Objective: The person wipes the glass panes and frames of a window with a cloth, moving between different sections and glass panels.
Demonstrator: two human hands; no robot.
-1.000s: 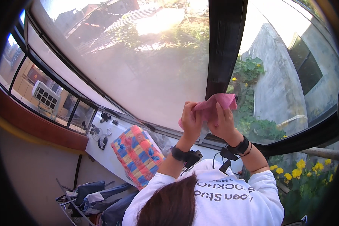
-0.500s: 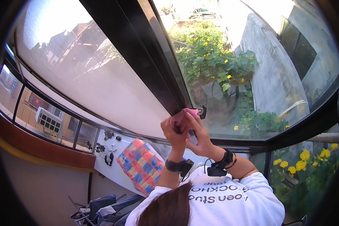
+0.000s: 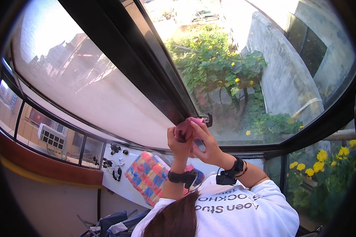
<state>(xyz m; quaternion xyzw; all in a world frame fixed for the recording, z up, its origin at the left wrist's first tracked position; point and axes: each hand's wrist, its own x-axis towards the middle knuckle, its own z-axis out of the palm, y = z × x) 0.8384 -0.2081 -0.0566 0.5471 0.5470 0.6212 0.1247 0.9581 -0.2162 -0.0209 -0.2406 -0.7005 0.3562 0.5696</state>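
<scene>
A pink cloth [image 3: 182, 130] with a dark smudge or shadowed fold is bunched between my two hands, beside the black window frame [image 3: 146, 73]. My left hand [image 3: 179, 145] is closed round its lower left part. My right hand [image 3: 208, 147] pinches its upper right edge with thumb and fingers. Just right of the cloth, a small dark window latch [image 3: 208, 119] sticks out from the frame. Whether the cloth touches the frame or the latch I cannot tell. Both of my wrists carry black strapped devices.
A white ledge [image 3: 112, 173] to the left holds a folded checked quilt [image 3: 148, 175] and several small dark items [image 3: 116, 173]. Window glass [image 3: 241, 122] spans the far side, with yellow-flowered plants beyond. Below left stands a folding chair [image 3: 112, 225] with dark fabric.
The view has shifted slightly, so the frame and latch sit further left. My hands stay at the frame with the cloth, which is now folded differently and shows more of its dark area.
</scene>
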